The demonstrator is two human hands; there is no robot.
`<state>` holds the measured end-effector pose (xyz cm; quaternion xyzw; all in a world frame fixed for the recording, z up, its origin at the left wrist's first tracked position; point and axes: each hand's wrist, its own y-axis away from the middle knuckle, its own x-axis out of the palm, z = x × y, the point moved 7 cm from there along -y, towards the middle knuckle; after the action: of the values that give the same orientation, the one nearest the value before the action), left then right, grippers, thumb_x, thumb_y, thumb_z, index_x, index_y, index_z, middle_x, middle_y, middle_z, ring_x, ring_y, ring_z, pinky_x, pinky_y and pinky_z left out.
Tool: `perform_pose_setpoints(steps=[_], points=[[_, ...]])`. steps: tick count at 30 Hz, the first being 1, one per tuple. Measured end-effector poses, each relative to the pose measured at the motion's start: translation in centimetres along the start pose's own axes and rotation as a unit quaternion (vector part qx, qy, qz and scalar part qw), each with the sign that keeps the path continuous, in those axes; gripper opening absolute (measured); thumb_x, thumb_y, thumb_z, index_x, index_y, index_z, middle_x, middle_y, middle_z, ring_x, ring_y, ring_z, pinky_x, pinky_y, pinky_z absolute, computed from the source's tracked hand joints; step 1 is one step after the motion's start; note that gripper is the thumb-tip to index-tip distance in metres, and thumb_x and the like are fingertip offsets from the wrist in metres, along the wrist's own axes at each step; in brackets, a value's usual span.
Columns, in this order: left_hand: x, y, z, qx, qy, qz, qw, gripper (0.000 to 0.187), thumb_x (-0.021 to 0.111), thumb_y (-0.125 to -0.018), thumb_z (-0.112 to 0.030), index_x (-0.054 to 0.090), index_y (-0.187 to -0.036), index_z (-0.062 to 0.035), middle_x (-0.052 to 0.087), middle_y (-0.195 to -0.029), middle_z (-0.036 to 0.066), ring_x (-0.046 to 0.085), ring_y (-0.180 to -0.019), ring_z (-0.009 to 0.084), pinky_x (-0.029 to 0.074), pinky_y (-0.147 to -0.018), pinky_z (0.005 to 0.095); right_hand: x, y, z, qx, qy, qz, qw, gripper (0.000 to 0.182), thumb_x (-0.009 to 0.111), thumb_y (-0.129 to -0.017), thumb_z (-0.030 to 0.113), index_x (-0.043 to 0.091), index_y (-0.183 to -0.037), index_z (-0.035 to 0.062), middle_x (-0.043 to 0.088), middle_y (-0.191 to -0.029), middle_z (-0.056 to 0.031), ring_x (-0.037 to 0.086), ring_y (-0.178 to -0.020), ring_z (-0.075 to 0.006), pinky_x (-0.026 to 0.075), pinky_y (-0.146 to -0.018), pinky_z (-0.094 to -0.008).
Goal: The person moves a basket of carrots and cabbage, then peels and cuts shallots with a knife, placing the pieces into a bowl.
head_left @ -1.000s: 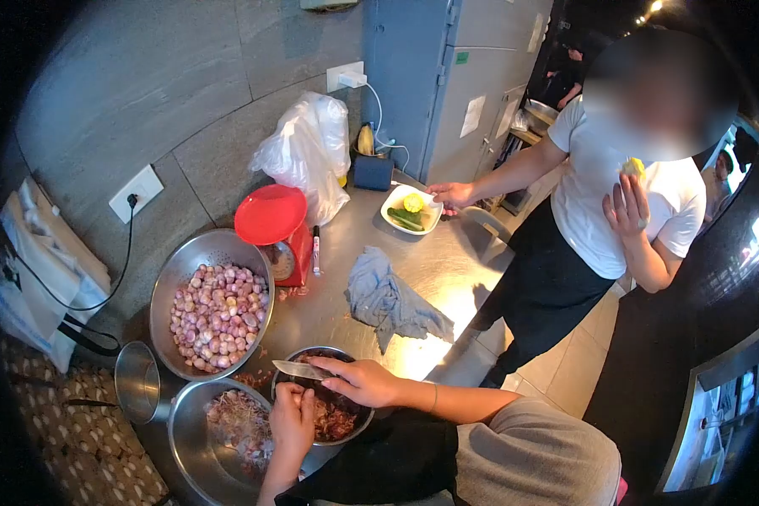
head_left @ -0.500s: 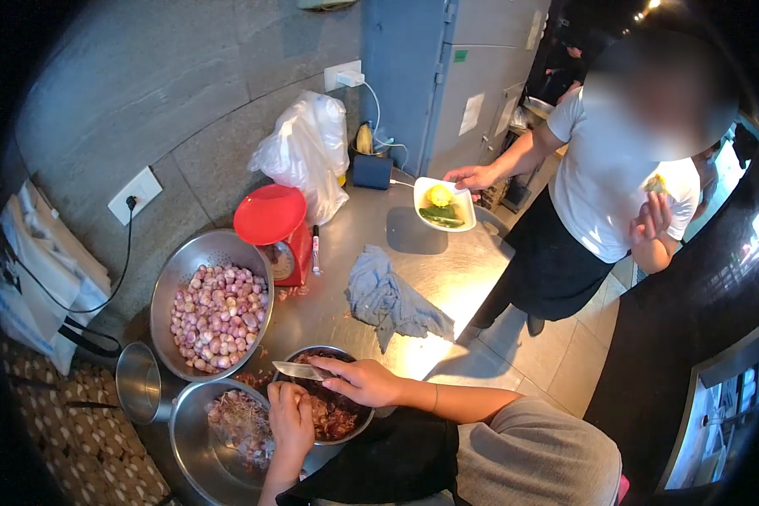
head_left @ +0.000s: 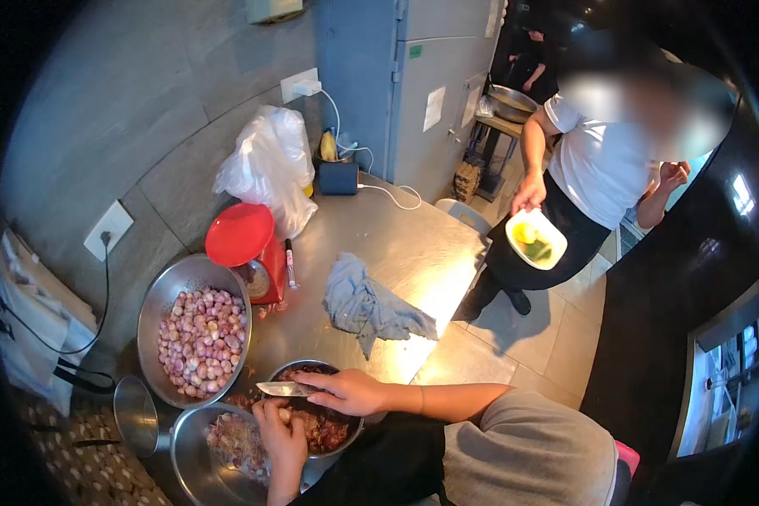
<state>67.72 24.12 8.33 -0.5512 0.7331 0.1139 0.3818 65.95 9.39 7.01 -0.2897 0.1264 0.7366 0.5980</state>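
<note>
My right hand (head_left: 350, 392) is closed on a knife (head_left: 285, 389), its blade pointing left over a metal bowl (head_left: 361, 426) of dark reddish shallots and skins. Just below the blade, my left hand (head_left: 283, 437) pinches a small pale shallot (head_left: 285, 415), partly covered by the fingers. Beside that hand, another metal bowl (head_left: 181, 460) contains papery peelings (head_left: 234, 440). Farther up and left, a big colander (head_left: 148, 325) is filled with peeled, pinkish shallots (head_left: 201, 341).
A red scale (head_left: 240, 236), a marker (head_left: 290, 263), a crumpled blue cloth (head_left: 367, 304) and a plastic bag (head_left: 266, 169) occupy the steel table (head_left: 396, 228). An empty metal container (head_left: 135, 415) stands left. A co-worker (head_left: 594, 177) at right holds a white dish (head_left: 550, 253) of food.
The co-worker has moved the white dish away from above the table, to the right and lower, and lowered the other hand. My hands stay over the bowl with the knife; the view has shifted slightly.
</note>
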Motion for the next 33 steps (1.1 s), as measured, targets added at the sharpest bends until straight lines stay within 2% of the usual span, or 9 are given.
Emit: perform_pose_setpoints(steps=[6, 9, 12, 18, 21, 27, 33], points=[[0.1, -0.1, 0.4, -0.021, 0.032, -0.016, 0.999, 0.032, 0.057, -0.061, 0.004, 0.045, -0.091, 0.0011, 0.043, -0.088, 0.016, 0.048, -0.081, 0.0329, 0.040, -0.073, 0.0380, -0.3, 0.0, 0.3, -0.002, -0.014, 0.006, 1.000, 0.046, 0.044, -0.088, 0.032, 0.034, -0.131, 0.0172, 0.058, -0.079, -0.0212, 0.057, -0.066, -0.0386, 0.045, -0.057, -0.0448], [0.8, 0.3, 1.7, -0.055, 0.089, -0.002, 0.994, 0.034, 0.063, -0.063, 0.004, 0.046, -0.092, 0.0013, 0.046, -0.086, 0.015, 0.051, -0.079, 0.0287, 0.042, -0.073, 0.0349, 0.2, 0.0, -0.4, 0.015, -0.005, 0.009, 1.000, 0.047, 0.047, -0.087, 0.034, 0.036, -0.130, 0.0189, 0.059, -0.081, -0.0184, 0.057, -0.063, -0.0372, 0.046, -0.057, -0.0411], [0.7, 0.2, 1.4, -0.060, 0.111, -0.010, 0.992, 0.035, 0.067, -0.066, 0.003, 0.047, -0.094, 0.0013, 0.050, -0.085, 0.014, 0.055, -0.075, 0.0258, 0.044, -0.070, 0.0330, 0.0, 0.1, 0.0, -0.002, -0.020, 0.007, 1.000, 0.047, 0.045, -0.088, 0.032, 0.033, -0.131, 0.0163, 0.058, -0.079, -0.0217, 0.057, -0.066, -0.0387, 0.045, -0.057, -0.0445], [0.8, 0.3, 1.3, -0.071, 0.117, 0.006, 0.991, 0.027, 0.062, -0.076, -0.002, 0.047, -0.098, 0.0009, 0.056, -0.084, 0.015, 0.058, -0.070, 0.0256, 0.046, -0.066, 0.0336, -0.1, 0.1, 0.0, -0.026, -0.024, -0.021, 0.999, 0.047, 0.047, -0.088, 0.033, 0.035, -0.131, 0.0174, 0.059, -0.081, -0.0197, 0.057, -0.064, -0.0380, 0.046, -0.058, -0.0416], [0.3, 0.1, 0.6, -0.049, 0.056, 0.021, 0.997, 0.024, 0.056, -0.081, -0.002, 0.046, -0.101, 0.0006, 0.055, -0.086, 0.015, 0.057, -0.073, 0.0219, 0.045, -0.065, 0.0318, 0.0, 0.0, -0.3, 0.003, -0.016, 0.011, 1.000, 0.047, 0.047, -0.087, 0.033, 0.035, -0.131, 0.0175, 0.059, -0.081, -0.0200, 0.057, -0.064, -0.0381, 0.046, -0.058, -0.0417], [0.6, 0.2, 1.2, -0.059, 0.088, 0.010, 0.994, 0.024, 0.055, -0.082, -0.005, 0.044, -0.103, 0.0004, 0.054, -0.084, 0.015, 0.056, -0.073, 0.0234, 0.044, -0.063, 0.0324, -0.3, -0.1, 0.1, -0.008, -0.017, 0.004, 1.000, 0.047, 0.047, -0.087, 0.032, 0.035, -0.130, 0.0169, 0.059, -0.080, -0.0201, 0.057, -0.062, -0.0377, 0.046, -0.057, -0.0415], [0.3, 0.1, 0.4, -0.054, 0.094, 0.001, 0.994, 0.020, 0.054, -0.081, -0.001, 0.047, -0.099, 0.0012, 0.053, -0.087, 0.016, 0.057, -0.071, 0.0270, 0.046, -0.062, 0.0323, 0.2, -0.1, -0.6, -0.010, -0.009, 0.007, 1.000, 0.048, 0.047, -0.088, 0.033, 0.034, -0.131, 0.0167, 0.059, -0.080, -0.0200, 0.056, -0.062, -0.0373, 0.046, -0.057, -0.0407]])
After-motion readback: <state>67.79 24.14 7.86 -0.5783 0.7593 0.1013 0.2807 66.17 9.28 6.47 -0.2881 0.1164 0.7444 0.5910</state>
